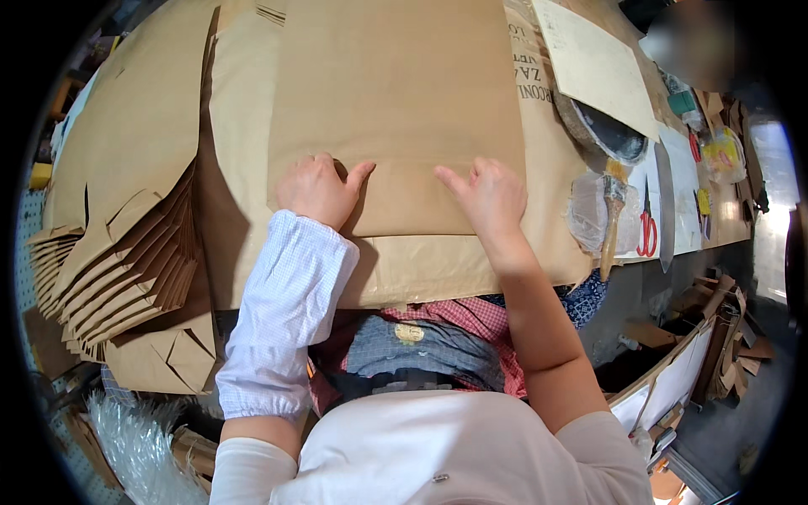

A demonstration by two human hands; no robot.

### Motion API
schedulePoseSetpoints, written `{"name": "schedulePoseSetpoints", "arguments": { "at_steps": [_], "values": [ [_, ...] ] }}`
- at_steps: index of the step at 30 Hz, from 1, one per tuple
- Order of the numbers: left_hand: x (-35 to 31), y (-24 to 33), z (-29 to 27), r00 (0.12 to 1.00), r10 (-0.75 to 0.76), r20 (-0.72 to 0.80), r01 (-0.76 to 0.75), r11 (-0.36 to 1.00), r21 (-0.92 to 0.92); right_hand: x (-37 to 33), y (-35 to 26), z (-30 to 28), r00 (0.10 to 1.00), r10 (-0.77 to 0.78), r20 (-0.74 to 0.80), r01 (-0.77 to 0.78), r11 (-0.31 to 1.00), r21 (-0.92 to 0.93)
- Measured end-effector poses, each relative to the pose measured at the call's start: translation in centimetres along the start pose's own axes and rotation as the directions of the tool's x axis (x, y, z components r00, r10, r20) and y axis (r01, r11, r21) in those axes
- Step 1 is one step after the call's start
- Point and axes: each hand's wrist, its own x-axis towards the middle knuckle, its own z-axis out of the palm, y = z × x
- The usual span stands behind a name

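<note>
A wide sheet of brown kraft paper (396, 93) lies in front of me, its near edge just short of the worktable's front. My left hand (320, 189) rests on its left part, and my right hand (490, 194) on its right part. Both hands are closed at the paper, knuckles up. Their thumbs point inward with a gap between them, and the curled fingers are mostly hidden. Under the sheet is a paler brown paper layer (421, 269), with dark printing at the right. A checked sleeve cover (290, 311) is on my left forearm.
At left stands a stack of folded brown paper bags (135, 261). On the right are a pale board (598, 67) over a dark bowl (619, 135), a brush (613, 219), red-handled scissors (647, 227) and a long knife (663, 202). Cardboard scraps (741, 353) lie lower right.
</note>
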Motion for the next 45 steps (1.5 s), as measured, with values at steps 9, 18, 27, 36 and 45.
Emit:
{"name": "schedulePoseSetpoints", "arguments": {
  "at_steps": [9,18,27,36,45],
  "values": [
    [-4.9,0.2,-0.1,0.826,0.548,0.135,-0.543,0.837,-0.073,-5.0,-4.2,2.5,0.777,-0.626,0.067,0.629,0.775,-0.052],
    [-1.5,-5.8,-1.3,0.964,0.23,0.136,-0.237,0.971,0.038,-5.4,-2.6,1.6,0.863,-0.497,0.091,0.5,0.866,-0.008],
    [-4.1,-1.2,-1.7,0.849,0.468,0.246,-0.47,0.881,-0.054,-5.5,-1.5,1.3,0.872,-0.489,0.007,0.488,0.871,0.063],
    [-2.1,4.0,1.4,0.734,0.672,0.099,-0.68,0.727,0.1,-6.1,-0.4,-4.6,0.902,-0.326,-0.284,0.411,0.851,0.327],
    [1.9,-10.4,-16.0,0.666,0.727,0.169,-0.707,0.542,0.453,-7.5,-1.0,-4.3,0.856,-0.499,-0.137,0.514,0.79,0.335]
  ]
}}
